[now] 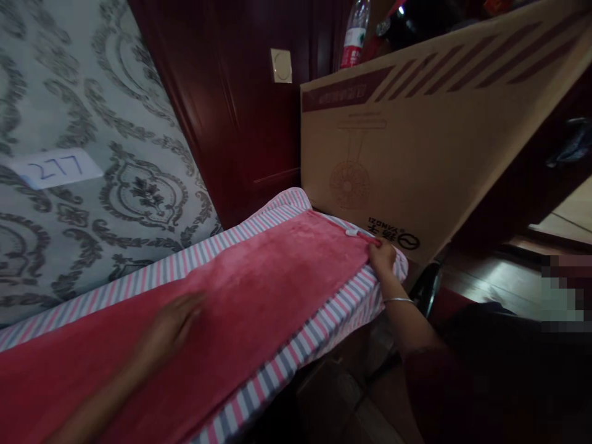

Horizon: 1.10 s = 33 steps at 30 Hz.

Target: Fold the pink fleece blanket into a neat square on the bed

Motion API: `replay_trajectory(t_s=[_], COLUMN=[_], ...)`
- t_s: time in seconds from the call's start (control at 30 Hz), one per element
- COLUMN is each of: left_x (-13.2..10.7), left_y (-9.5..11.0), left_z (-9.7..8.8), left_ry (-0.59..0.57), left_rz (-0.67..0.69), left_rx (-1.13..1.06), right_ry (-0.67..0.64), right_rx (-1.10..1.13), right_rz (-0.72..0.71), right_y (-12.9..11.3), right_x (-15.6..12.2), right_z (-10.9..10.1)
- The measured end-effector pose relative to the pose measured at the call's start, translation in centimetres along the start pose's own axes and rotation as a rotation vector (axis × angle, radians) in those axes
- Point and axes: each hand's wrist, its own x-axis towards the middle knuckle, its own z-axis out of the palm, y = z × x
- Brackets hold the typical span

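A red fleece cloth [259,277] lies spread along a padded board covered in pink, grey and white stripes [319,336]. My left hand [173,320] rests flat on the red cloth near its middle, fingers stretched out and blurred by motion. My right hand [383,256], with a thin metal bangle on the wrist, pinches the far corner of the red cloth at the board's end. A small white tab [351,232] sits on the cloth's edge just left of that hand.
A large cardboard box [430,129] printed with a fan drawing stands right behind the board's end. A plastic bottle [355,34] stands behind it. Patterned grey wallpaper with a paper label [55,168] fills the left; dark red wood panelling [240,111] is behind.
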Motion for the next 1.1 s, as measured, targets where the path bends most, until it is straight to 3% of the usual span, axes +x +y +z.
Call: replay_trajectory(t_s=[0.1,0.2,0.3,0.4,0.6,0.7,0.8,0.87,1.1], left_x=[8.2,12.1,11.8,10.5,9.9,10.4,12.0,13.9,21.8], left_y=[-1.7,-4.6,-7.2,-8.6,-10.7,-11.4,-10.6,-9.0,0.5], left_z=[1.2,1.9,2.1,1.9,1.2,1.3,1.5,1.9,5.9], left_ry=[-0.168,-0.208,-0.258,-0.280,-0.088,-0.222,-0.312,-0.338,-0.360], left_rz=[-0.067,-0.215,-0.267,-0.257,-0.414,-0.419,-0.335,-0.253,-0.053], left_rx=[-0.022,0.036,0.062,0.067,0.225,0.247,0.220,0.199,0.144], right_ry=[0.003,0.030,0.040,0.033,0.071,0.051,0.015,0.018,0.048], right_rx=[0.019,-0.020,-0.074,-0.097,-0.054,-0.081,-0.094,-0.080,-0.013], right_rz=[-0.005,-0.006,-0.036,-0.040,-0.063,-0.045,-0.030,-0.013,-0.013], right_y=[0.6,1.8,3.1,3.9,3.9,3.2,2.1,1.6,1.1], right_x=[0.0,0.4,0.9,1.2,1.1,1.0,0.8,0.8,0.9], right_z=[0.0,0.4,0.9,1.2,1.2,0.8,0.4,0.2,0.5])
